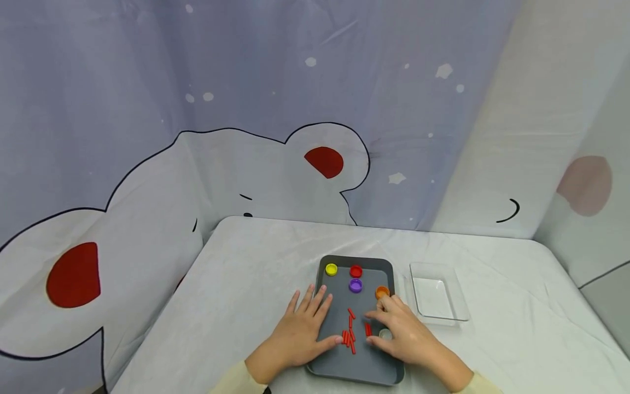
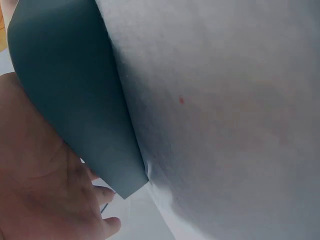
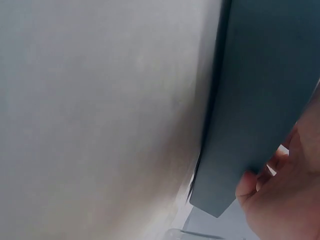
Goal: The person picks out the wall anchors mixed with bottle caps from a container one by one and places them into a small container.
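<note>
— Nearest the hands? Short red sticks (image 1: pixel 350 328), a loose scatter on the floor of a dark grey tray (image 1: pixel 339 365), toward its near half, lying at mixed angles between the two hands.

— And the left hand (image 1: pixel 300 328)? Flat on the tray's left edge, palm down, fingers straight and spread a little, pointing away. Thumb reaching in, tip at or just beside the nearest sticks; contact too fine to tell. Gripping nothing.

— The right hand (image 1: pixel 401 331)? Over the tray's right side, fingers bent downward, forefinger and thumb aimed left toward a couple of sticks just beside them. A pale round cap (image 1: pixel 385 334) showing under the palm, between thumb and fingers. Whether pinched or only covered: cannot tell.

— Wrist views? Little help. Left wrist: only the tray's grey corner (image 2: pixel 75 100) over the white cloth (image 2: pixel 225 125), palm (image 2: pixel 45 200) at the lower left. Right wrist: the tray's edge (image 3: pixel 260 100) again, fingertips (image 3: pixel 247 185) curled by its corner, nothing of the sticks.

— Farther out on the tray? Four caps toward the far end: yellow cap (image 1: pixel 331 268) at the far left corner, red cap (image 1: pixel 356 271) beside it, purple cap (image 1: pixel 355 285) just nearer, orange cap (image 1: pixel 382 292) by the right wall, close to the right fingertips.

— Beyond the tray? Clear plastic box (image 1: pixel 438 295) just to its right, apart from it. All on a table (image 1: pixel 246 273) under a pale cloth. Behind, a curtain (image 1: pixel 295 109) printed with a cartoon bear.
</note>
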`<action>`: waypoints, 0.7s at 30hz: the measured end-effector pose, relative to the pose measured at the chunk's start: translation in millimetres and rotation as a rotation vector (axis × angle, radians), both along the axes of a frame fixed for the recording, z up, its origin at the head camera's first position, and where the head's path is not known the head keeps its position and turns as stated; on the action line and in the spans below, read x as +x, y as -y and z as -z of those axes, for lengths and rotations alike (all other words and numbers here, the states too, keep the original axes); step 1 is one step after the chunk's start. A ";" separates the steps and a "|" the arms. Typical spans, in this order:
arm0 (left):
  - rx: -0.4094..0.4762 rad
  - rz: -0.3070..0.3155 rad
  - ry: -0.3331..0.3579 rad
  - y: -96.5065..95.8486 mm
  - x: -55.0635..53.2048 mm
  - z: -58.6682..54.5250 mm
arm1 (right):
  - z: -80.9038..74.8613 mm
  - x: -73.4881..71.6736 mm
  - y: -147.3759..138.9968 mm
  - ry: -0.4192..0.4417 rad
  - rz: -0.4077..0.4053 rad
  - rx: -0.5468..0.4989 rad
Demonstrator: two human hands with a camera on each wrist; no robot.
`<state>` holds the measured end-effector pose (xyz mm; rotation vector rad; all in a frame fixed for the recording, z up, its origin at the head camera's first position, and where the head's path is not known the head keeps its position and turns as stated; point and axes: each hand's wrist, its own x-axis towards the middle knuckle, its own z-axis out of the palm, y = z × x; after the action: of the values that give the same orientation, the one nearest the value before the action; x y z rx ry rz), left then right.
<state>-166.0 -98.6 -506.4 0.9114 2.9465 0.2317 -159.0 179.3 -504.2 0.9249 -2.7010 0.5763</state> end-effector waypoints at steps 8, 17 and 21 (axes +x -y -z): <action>0.013 -0.016 0.000 -2.5 0.9 0.3 | 2.0 -0.4 4.7 0.044 0.051 0.067; 0.023 -0.047 -0.007 -4.2 4.2 -1.5 | 2.3 -0.4 8.8 0.055 0.082 0.079; 0.025 -0.059 -0.003 -4.6 4.3 -1.3 | 3.9 -1.1 9.6 0.049 0.089 0.079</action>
<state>-161.7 -94.0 -505.1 0.8295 2.9823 0.2707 -160.1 169.6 -508.1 0.8141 -2.8109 0.4835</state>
